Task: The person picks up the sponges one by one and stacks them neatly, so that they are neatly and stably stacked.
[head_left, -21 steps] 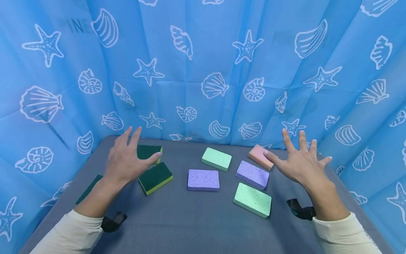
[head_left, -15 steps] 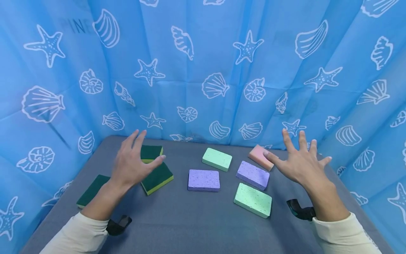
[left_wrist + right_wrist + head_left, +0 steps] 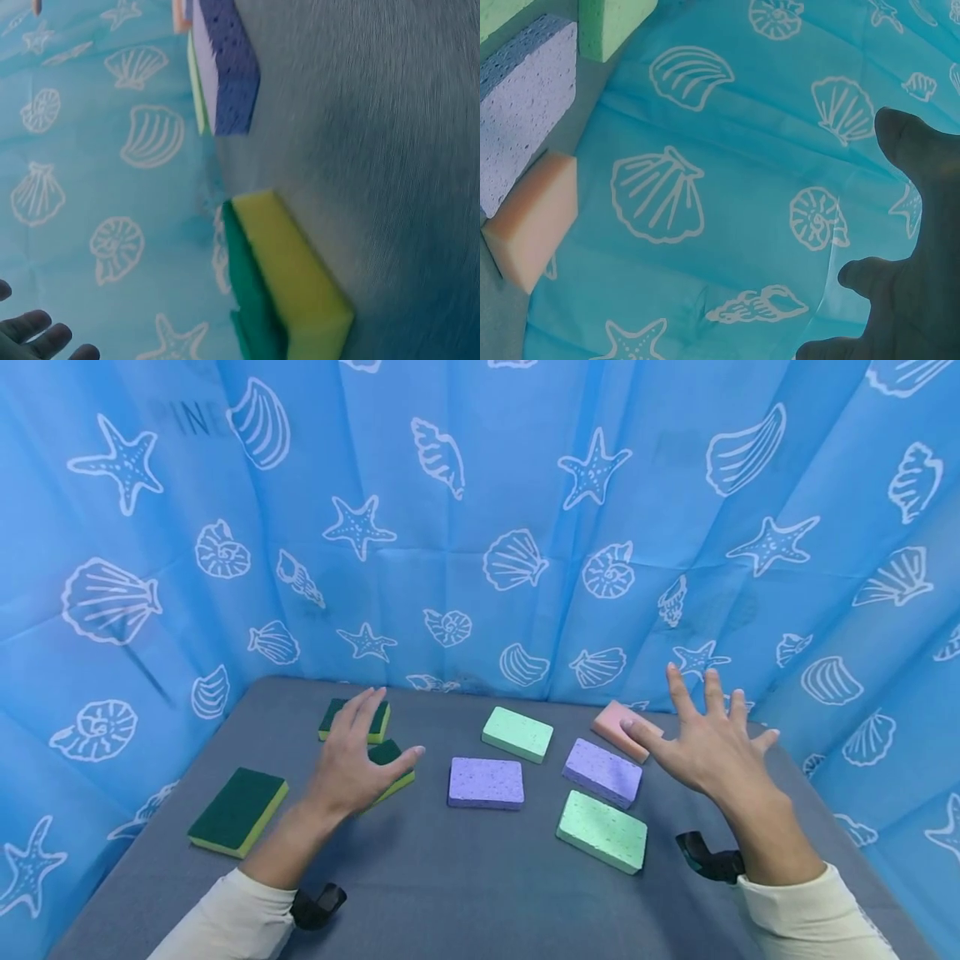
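- A blue curtain (image 3: pixel 480 485) hangs behind the grey table (image 3: pixel 450 885).
- The right hand (image 3: pixel 705 745), fingers spread wide, partly hides the pink sponge (image 3: pixel 611 722) lying on the table.
- The left hand (image 3: pixel 347 768), thumb apart from fingers, partly hides one green-and-yellow sponge (image 3: pixel 385 751) there.
- Between the hands lies one purple sponge (image 3: pixel 486 781).

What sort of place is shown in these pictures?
Probably a curtained tabletop workspace: a blue curtain with seashell prints hangs behind a grey table, on which coloured sponges lie spread out.
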Demonstrator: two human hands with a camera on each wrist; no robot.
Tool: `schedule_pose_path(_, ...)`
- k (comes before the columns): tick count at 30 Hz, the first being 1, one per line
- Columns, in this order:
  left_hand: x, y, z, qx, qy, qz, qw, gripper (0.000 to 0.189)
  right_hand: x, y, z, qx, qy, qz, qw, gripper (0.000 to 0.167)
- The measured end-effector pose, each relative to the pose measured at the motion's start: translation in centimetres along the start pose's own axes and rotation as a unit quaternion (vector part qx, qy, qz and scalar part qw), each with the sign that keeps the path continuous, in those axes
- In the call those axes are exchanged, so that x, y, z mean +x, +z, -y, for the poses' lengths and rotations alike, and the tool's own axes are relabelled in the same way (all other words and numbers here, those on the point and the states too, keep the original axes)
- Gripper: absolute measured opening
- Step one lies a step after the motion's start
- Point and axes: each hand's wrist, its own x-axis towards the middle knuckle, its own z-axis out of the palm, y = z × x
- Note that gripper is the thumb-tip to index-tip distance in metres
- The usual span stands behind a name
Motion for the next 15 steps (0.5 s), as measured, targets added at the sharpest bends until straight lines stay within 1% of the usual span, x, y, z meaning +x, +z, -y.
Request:
schedule_pose_path(3, -0.2, 1.0, -0.4, -0.016, -0.008, 0.01, 0.9998, 0.087, 0.0, 0.0, 0.0, 0.0, -0.004, -0.004, 1.0, 0.101)
schedule_pose_path(10, -0.7, 3.7, -1.1, -0.055, -0.011, 0.036, 0.9978, 0.088, -0.2, 0.1, -0.1, 0.004, -0.011, -0.005, 0.9999, 0.101)
schedule_pose_path(13, -0.8, 4.6, -1.3, -0.078, -0.03, 0.052, 0.9952, 0.088, -0.2, 0.1, -0.1, 0.004, -0.01, -0.003, 0.9999, 0.101)
schedule_pose_path(15, -0.8, 5.3, -1.4, -0.093, -0.049, 0.063, 0.9925, 0.088, -0.2, 0.1, -0.1, 0.003, -0.009, -0.001, 1.0, 0.101)
